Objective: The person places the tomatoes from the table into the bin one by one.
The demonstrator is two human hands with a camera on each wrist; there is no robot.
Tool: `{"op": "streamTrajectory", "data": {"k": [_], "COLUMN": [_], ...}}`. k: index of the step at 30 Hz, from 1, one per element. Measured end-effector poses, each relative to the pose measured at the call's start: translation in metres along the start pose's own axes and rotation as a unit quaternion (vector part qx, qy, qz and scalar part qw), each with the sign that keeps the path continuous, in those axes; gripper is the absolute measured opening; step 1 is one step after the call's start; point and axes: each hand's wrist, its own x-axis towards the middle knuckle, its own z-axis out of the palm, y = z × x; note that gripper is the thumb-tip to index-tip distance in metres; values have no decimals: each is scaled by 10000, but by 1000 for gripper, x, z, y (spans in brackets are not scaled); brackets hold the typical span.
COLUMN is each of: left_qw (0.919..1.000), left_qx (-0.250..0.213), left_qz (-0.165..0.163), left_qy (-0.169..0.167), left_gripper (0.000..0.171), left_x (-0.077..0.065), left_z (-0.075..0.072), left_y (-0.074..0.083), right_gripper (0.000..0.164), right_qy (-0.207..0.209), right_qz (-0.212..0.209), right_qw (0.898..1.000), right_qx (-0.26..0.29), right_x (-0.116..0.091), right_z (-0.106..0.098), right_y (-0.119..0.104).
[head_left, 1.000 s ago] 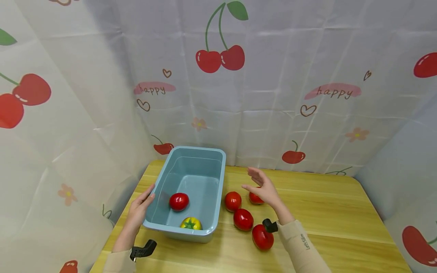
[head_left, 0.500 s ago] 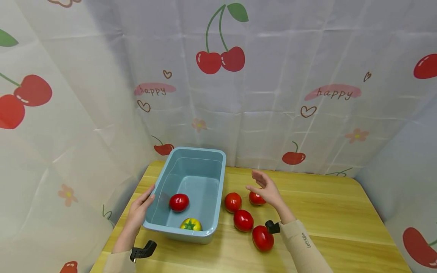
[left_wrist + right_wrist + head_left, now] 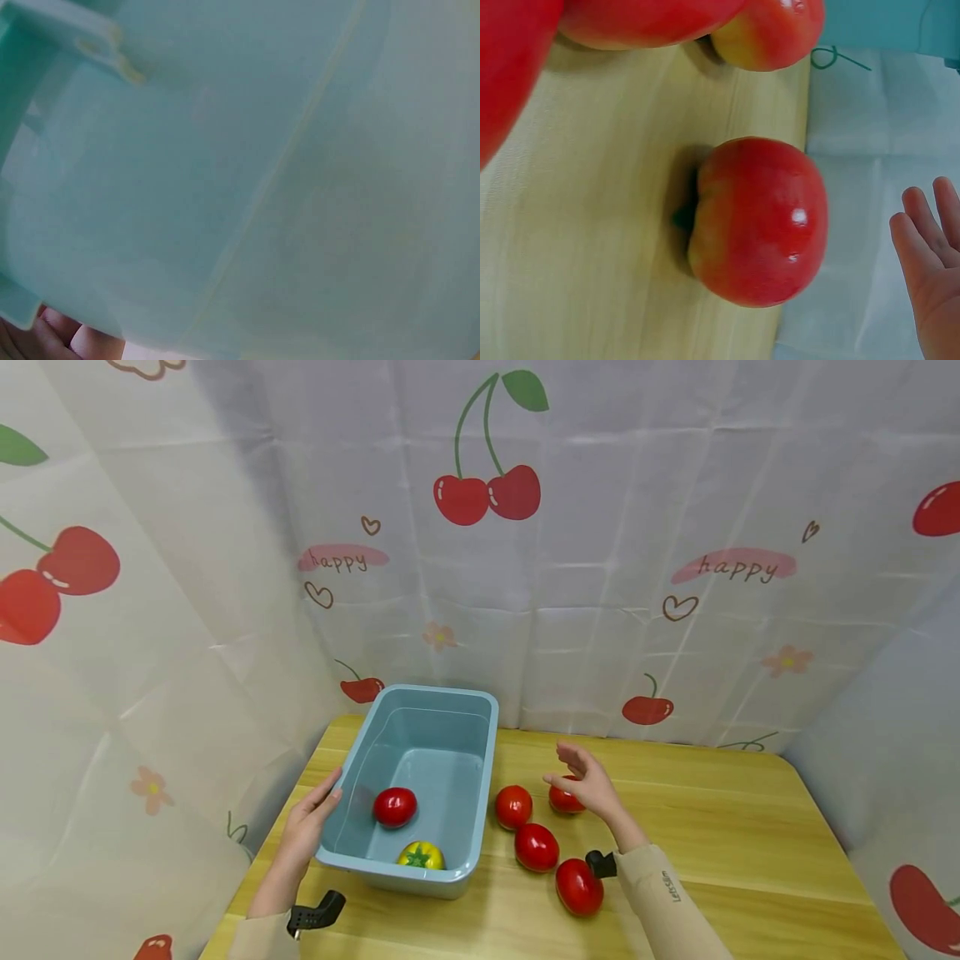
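A blue-grey plastic bin (image 3: pixel 485 777) sits on the table's left side, and my left hand (image 3: pixel 303 827) grips its left rim, thumb on the inner side. In the left wrist view the bin wall (image 3: pixel 225 187) fills the picture, with a bit of the left hand (image 3: pixel 56 334) under the rim. My right hand (image 3: pixel 588 785) hovers with fingers spread over a red tomato (image 3: pixel 566 799), partly covering it. The right wrist view shows this tomato (image 3: pixel 761 221) lying on the table, its green stem underneath, apart from the right hand (image 3: pixel 937 277).
In the bin lie a glossy red fruit (image 3: pixel 394 807) and a yellow tomato (image 3: pixel 422 856) with a green calyx. Another red tomato (image 3: pixel 513 807) and two red oval fruits (image 3: pixel 536 847) (image 3: pixel 579 887) are beside it on the wooden table (image 3: pixel 712 835). A cherry-print curtain (image 3: pixel 585 635) hangs behind.
My right hand has shifted slightly to the right and toward me above the tomato. The left hand, the bin and the fruits hold their places.
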Motion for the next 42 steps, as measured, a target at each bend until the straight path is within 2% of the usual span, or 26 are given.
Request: {"op": "streamTrajectory", "data": {"k": [7,14,19,26,34,42], "left_qw": [10000,10000,10000,10000,10000,10000], "left_qx": [-39,-66,-89,-64,-82,-71], "left_qz": [-8,-12,-11,-44,-42,-24], "left_qy": [-33,-38,-37,0,-12,-4], "left_gripper": [56,56,56,56,56,55], "left_x": [0,-1,-1,-1,-1,-1], "left_z": [0,0,0,0,1,1], "left_y": [0,0,0,0,1,0], "right_gripper": [66,67,66,63,63,59], "right_qy": [-10,65,54,-73,127,362], "right_qz": [82,128,317,492,380,184], "right_qw": [9999,9989,9978,9975,9946,9874], "right_qx": [-112,-448,-583,-507,-956,-1530], "right_x": [1,13,13,8,15,12], "right_z": [1,0,-2,-3,-4,-7], "right_y": [8,48,48,32,64,72]}}
